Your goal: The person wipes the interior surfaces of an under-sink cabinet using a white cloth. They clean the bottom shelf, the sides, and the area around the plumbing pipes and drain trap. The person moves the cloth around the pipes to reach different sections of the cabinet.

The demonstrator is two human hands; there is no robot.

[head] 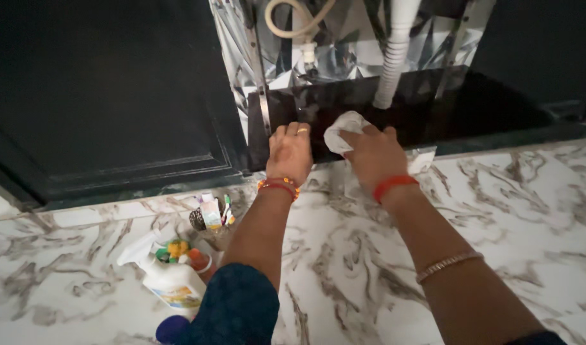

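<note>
My right hand (375, 153) bunches a white cloth (344, 130) in its fingers, pressing it against the dark panel's (446, 105) front edge under the grey hose (395, 51); my left hand (290, 151) lies flat on that edge just beside, fingers together; the cloth looks soft, light, limp, best held wadded in the palm; a spray bottle (168, 278) stands on the marble floor (523, 211), well apart.

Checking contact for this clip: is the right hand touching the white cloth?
Touching. The head view shows the right hand with its fingers closed over the crumpled white cloth, pressing it against the dark panel.
</note>
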